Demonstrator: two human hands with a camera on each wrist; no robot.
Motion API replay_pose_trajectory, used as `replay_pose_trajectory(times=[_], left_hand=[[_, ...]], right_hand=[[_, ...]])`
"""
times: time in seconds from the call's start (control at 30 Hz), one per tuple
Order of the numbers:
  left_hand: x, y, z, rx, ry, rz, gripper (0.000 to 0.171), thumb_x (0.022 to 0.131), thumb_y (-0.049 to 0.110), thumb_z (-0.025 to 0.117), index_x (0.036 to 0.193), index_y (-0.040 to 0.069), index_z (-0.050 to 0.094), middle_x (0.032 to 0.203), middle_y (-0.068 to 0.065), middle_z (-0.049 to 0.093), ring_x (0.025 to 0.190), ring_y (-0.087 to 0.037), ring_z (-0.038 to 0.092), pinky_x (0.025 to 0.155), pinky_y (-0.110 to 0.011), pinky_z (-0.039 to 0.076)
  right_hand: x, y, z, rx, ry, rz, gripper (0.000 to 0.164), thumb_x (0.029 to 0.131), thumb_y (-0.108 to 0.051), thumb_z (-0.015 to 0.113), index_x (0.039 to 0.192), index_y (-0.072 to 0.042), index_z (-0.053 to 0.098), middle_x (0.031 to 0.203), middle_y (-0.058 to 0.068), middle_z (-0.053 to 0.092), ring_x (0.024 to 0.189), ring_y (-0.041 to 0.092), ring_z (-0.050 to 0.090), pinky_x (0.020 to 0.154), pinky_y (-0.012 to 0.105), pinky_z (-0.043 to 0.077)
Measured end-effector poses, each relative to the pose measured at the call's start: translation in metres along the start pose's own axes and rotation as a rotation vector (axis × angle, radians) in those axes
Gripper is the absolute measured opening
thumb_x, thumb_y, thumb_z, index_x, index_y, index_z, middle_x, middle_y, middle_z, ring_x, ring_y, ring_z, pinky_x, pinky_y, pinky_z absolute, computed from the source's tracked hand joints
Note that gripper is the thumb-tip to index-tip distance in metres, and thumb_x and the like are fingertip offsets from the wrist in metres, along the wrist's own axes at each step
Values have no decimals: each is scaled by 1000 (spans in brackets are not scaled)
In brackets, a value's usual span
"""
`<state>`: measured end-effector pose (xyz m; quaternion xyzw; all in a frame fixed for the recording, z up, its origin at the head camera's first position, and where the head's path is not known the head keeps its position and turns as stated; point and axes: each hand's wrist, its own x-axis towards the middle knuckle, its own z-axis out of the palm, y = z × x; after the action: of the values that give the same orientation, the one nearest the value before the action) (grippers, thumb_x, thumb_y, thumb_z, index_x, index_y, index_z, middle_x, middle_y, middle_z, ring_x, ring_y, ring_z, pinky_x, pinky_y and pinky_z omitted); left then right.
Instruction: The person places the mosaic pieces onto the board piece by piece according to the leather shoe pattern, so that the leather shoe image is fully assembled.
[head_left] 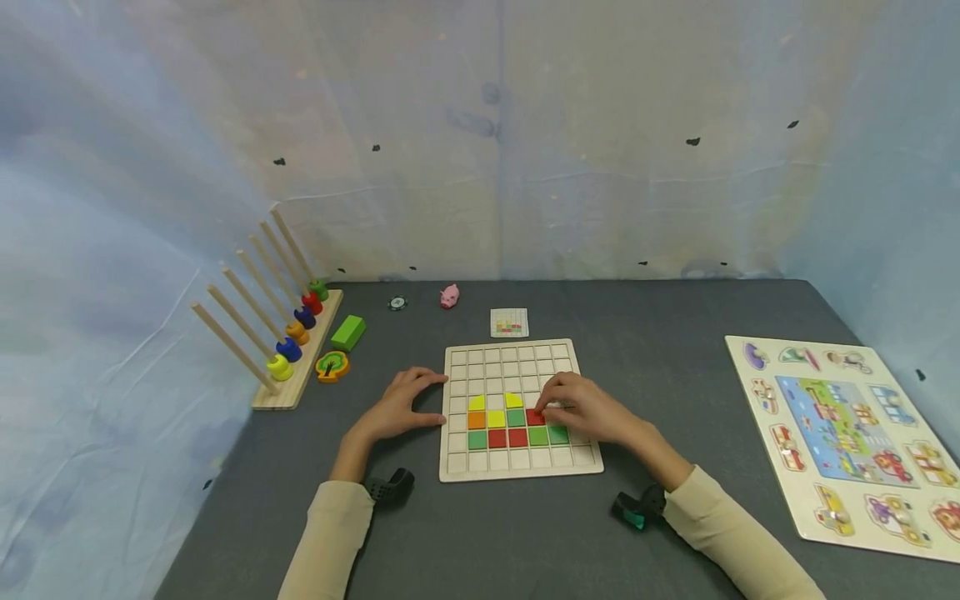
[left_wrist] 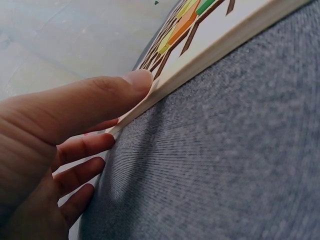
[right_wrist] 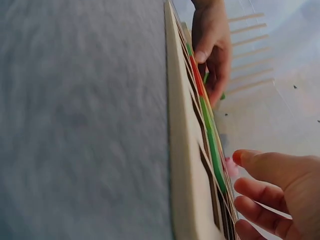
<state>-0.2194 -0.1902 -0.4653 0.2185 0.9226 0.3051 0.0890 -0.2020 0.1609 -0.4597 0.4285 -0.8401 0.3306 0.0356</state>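
Observation:
A wooden grid board [head_left: 510,367] lies flat on the dark table, with red, green, yellow and orange tiles in several of its cells. My left hand [head_left: 401,406] rests at the board's left side, the thumb [left_wrist: 115,97] on its edge and the fingers spread loosely along it. Over the right part of the grid is my right hand [head_left: 588,407], fingertips right at a red tile [head_left: 534,417]. A green tile [head_left: 557,435] is partly under that hand. In the right wrist view the thumb and fingers [right_wrist: 262,192] are relaxed, with no tile visible between them.
Behind the board lies a small pattern card [head_left: 509,322], with a pink pig figure [head_left: 449,296] and a compass-like disc [head_left: 397,303] farther back. A peg stand [head_left: 300,375], green block [head_left: 348,332] and tree piece [head_left: 332,367] are left. A picture puzzle board [head_left: 795,517] lies right.

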Motion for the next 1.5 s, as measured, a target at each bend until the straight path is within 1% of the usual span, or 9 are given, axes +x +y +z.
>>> replay_pose_trajectory(times=[0.2,0.33,0.5,0.73,0.83,0.97,1.23,1.4,1.5], left_hand=[[0,0,0,3,4,11,68,76,40,75,136,20,49,132,-6,41,118,-27,34,99,-53,30],[0,-1,0,5,7,8,69,76,41,75,136,19,48,132,-6,41,118,-27,34,98,-53,30],[0,-2,0,6,6,-3,69,77,41,75,136,19,48,133,-6,41,119,-27,33,98,-54,30],[-1,-2,0,0,9,1,68,77,39,75,136,18,49,132,-6,42,119,-28,33,98,-54,30],[-1,-2,0,-1,9,3,68,77,38,75,136,17,49,132,-7,42,119,-28,33,98,-54,30],[-1,-1,0,-1,9,6,68,77,38,76,136,17,49,132,-7,42,119,-29,34,98,-54,30],[0,-1,0,4,7,9,68,77,38,75,135,18,49,133,-7,42,119,-28,34,98,-54,31],[0,0,0,2,6,7,68,77,39,75,136,18,49,133,-7,42,120,-28,34,98,-54,30],[0,0,0,1,5,3,68,77,40,75,136,19,48,133,-7,41,120,-28,33,98,-54,30]], right_hand=[[-12,4,-16,9,28,50,14,89,-9,62,102,-11,69,105,3,60,90,14,54,71,34,44],[-22,10,-24,-2,24,67,15,88,-9,64,103,-12,68,105,3,60,90,15,54,73,38,44],[-33,15,-33,-15,-5,114,19,86,-9,67,105,-11,67,104,3,59,93,19,55,76,41,45],[-48,19,-41,-54,-49,155,27,82,-12,71,109,-9,65,102,4,59,88,17,54,74,37,45],[-52,20,-43,-69,-74,192,29,82,-13,71,110,-8,64,102,4,58,87,16,53,75,37,45],[-56,20,-44,-76,-92,234,30,82,-14,71,110,-7,64,100,2,58,86,15,53,75,36,45],[-59,22,-45,-52,-66,249,26,80,-12,73,103,-4,64,88,3,59,75,14,53,66,29,45],[-58,20,-46,-33,-96,283,25,81,-15,73,100,-6,61,83,0,55,70,11,50,62,24,42],[-57,19,-46,-13,-116,269,22,83,-13,71,101,-7,60,80,-2,55,68,8,48,61,24,41]])
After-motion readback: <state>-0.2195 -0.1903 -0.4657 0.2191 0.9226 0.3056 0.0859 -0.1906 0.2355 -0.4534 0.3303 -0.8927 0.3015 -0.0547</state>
